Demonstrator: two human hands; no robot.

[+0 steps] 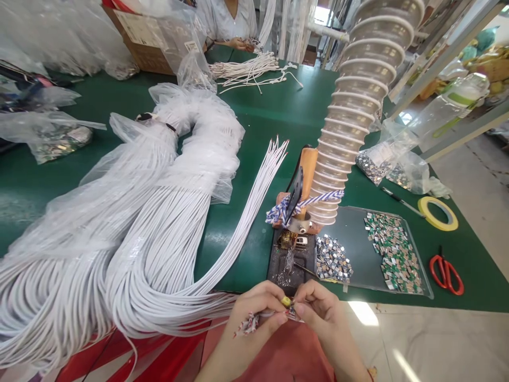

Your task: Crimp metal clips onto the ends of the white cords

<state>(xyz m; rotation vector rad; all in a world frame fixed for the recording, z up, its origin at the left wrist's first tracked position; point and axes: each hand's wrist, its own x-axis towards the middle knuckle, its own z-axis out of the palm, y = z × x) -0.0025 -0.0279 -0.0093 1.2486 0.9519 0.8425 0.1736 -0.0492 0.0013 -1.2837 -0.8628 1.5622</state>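
Note:
My left hand (254,310) is closed around a bunch of white cables, whose stripped ends with reddish wires (248,324) poke out over the palm. Beside it, my right hand (322,313) has its thumb and fingers pinched at the tip of a cable, against a small metallic piece (291,306) too small to make out clearly. A bit of yellow (286,301) shows at the left fingertips. Just beyond both hands stands a dark soldering stand (292,260) with an orange upright (308,170) tied by a blue-and-white cord (322,198).
Bundled white cables (159,254) in plastic cover the left side. A clear ribbed hose (358,90) rises above the stand. Right of it lie a tray (356,254) with metal connectors (333,259) and small circuit boards (393,252), yellow tape (438,213) and red scissors (446,273). Another person (228,21) sits opposite.

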